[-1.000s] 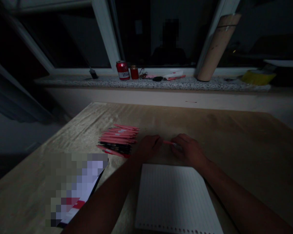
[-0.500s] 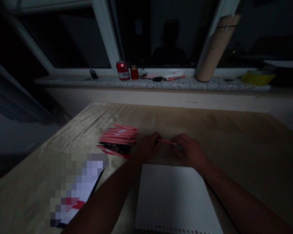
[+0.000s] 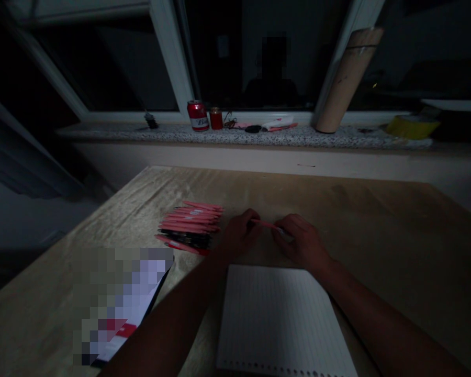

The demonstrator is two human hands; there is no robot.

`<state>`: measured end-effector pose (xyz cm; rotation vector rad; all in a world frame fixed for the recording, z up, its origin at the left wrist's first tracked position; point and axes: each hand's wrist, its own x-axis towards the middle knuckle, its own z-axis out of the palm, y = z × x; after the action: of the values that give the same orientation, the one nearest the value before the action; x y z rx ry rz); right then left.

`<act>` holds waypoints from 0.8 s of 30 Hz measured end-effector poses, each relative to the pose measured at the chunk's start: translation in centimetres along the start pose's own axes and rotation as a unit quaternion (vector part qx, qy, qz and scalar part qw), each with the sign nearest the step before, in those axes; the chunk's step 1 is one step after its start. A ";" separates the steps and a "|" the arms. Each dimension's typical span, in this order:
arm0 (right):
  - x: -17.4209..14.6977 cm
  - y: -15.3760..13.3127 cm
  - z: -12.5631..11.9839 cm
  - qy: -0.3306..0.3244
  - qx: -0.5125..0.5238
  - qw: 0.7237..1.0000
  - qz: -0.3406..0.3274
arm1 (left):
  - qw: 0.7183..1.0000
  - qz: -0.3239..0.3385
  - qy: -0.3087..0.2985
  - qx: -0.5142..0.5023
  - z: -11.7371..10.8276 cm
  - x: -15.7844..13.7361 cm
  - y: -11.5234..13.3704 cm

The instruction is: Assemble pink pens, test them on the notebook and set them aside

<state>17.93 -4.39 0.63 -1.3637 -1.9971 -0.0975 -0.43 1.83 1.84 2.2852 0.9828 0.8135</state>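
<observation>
A slim pink pen [image 3: 265, 224] spans the gap between my two hands, just beyond the notepad. My left hand [image 3: 242, 230] is closed on its left end, and my right hand [image 3: 298, 235] grips its right end, where a paler part shows. The fingertips are partly hidden and dim. Left of my left hand lies a row of pink pens [image 3: 192, 217], with several black pens [image 3: 186, 239] beside them on the near side. A lined spiral notepad [image 3: 277, 319] lies between my forearms.
A phone [image 3: 141, 298] with a lit, blurred screen lies at the left on the table [image 3: 337, 204]. Along the windowsill [image 3: 227, 137] stand a red can [image 3: 197, 116], a red jar [image 3: 216, 119], a tall wooden-looking cylinder [image 3: 347, 81] and a yellow item [image 3: 412, 127].
Both hands have risen slightly with the pen, and its tilt has changed a little. The other things lie as before.
</observation>
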 end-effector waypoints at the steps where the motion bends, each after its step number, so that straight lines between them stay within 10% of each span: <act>1: 0.1 -0.1 0.0 0.008 0.006 1.000 -0.001 | 1.000 -0.001 0.007 -0.012 0.0 0.1 0.2; 24: 0.5 -1.4 0.8 0.106 0.178 0.973 0.103 | 0.996 0.022 0.041 -0.079 -0.6 1.9 4.1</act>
<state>16.26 -4.25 0.74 -1.2579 -1.5950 0.1932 2.06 1.00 5.58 2.1602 0.8737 0.9742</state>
